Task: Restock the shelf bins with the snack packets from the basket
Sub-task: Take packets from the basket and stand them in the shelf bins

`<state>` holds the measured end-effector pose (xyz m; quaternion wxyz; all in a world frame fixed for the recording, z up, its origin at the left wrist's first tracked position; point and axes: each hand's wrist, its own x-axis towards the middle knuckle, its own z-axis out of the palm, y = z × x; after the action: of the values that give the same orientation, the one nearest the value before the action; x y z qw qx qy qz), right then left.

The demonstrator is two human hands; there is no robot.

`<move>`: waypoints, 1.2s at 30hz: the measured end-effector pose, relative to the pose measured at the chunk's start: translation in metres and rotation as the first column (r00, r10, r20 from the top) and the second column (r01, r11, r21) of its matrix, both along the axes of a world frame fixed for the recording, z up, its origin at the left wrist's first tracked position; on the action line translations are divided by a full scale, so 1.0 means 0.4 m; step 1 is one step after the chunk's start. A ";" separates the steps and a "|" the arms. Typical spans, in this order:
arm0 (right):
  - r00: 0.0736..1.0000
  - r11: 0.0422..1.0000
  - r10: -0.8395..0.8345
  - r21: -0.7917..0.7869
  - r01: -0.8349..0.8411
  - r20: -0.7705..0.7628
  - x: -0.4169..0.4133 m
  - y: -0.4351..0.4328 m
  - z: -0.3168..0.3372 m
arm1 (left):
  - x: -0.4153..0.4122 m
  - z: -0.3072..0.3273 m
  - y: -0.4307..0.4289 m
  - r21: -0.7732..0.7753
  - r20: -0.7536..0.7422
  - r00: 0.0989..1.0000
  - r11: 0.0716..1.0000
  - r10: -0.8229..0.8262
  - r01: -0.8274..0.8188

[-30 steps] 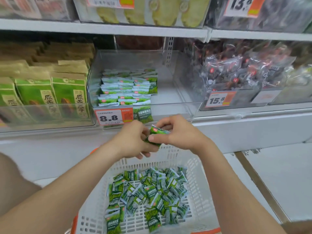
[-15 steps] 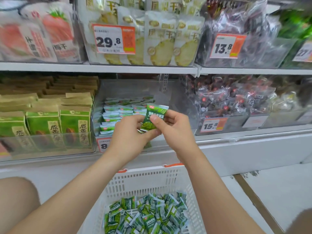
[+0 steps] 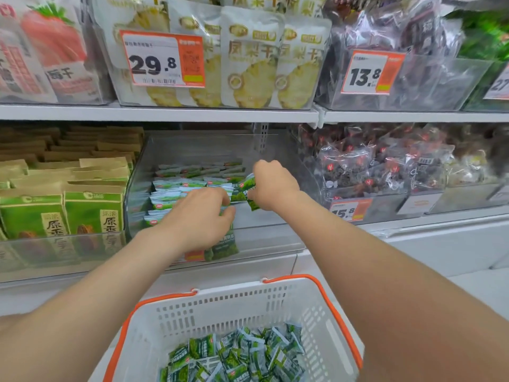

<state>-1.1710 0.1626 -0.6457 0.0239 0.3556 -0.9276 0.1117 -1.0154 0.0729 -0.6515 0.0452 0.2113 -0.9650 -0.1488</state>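
Hands at the clear bin (image 3: 206, 147)

Your right hand (image 3: 275, 186) is inside the bin on the middle shelf. Its fingers are curled round a small bunch of green snack packets (image 3: 246, 189), held just to the right of the stacked rows (image 3: 179, 188) lying there. Your left hand (image 3: 197, 219) lies over the front of those rows with its fingers bent down onto them. Whether it pinches a packet cannot be told from this view.

Below, between your forearms, the white basket (image 3: 220, 299) with orange handles holds a loose heap (image 3: 234, 357) of the same packets.

Left of the bin stand green and tan packs (image 3: 93, 216). To the right are dark sweets in clear wrappers (image 3: 355, 166), with a 15.8 price tag (image 3: 348, 210) in front of them. On the shelf above, pineapple pouches (image 3: 249, 64) stand behind a 29.8 tag (image 3: 165, 60).
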 end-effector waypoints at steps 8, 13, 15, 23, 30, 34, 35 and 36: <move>0.962 0.997 -0.046 0.079 0.025 0.269 -0.110 -0.064 -0.042 | -0.072 -0.032 -0.059 0.014 -0.081 0.997 1.000 0.002 -0.001; 0.937 0.998 -0.028 0.054 0.010 0.349 -0.152 -0.102 -0.078 | -0.108 -0.064 -0.118 -0.012 0.020 0.995 0.996 -0.093 0.093; 0.931 1.000 -0.002 -0.005 0.004 0.366 -0.166 -0.118 -0.094 | -0.115 -0.072 -0.124 -0.007 0.125 0.984 0.992 -0.123 0.125; 0.967 0.973 -0.019 -0.218 0.077 0.254 -0.157 -0.126 -0.111 | -0.116 -0.087 -0.147 -0.100 0.292 0.950 0.984 -0.113 0.148; 0.970 0.984 -0.145 -0.075 0.162 0.196 -0.128 -0.114 -0.111 | -0.111 -0.078 -0.131 -0.015 0.193 0.975 0.993 -0.110 0.115; 0.964 0.998 -0.057 0.024 0.053 0.259 -0.119 -0.099 -0.085 | -0.090 -0.066 -0.104 -0.106 -0.147 0.983 0.990 -0.105 0.090; 0.972 1.000 -0.029 0.016 0.026 0.234 -0.115 -0.092 -0.073 | -0.082 -0.059 -0.092 -0.138 -0.245 0.963 0.987 -0.111 0.079; 0.979 1.000 0.004 -0.004 -0.003 0.202 -0.105 -0.082 -0.057 | -0.072 -0.052 -0.076 -0.158 -0.338 0.933 0.985 -0.126 0.076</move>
<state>-1.2131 0.1296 -0.6685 -0.0698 0.3439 -0.9245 0.1486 -1.0441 0.0425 -0.6725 0.2215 0.1281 -0.9597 -0.1166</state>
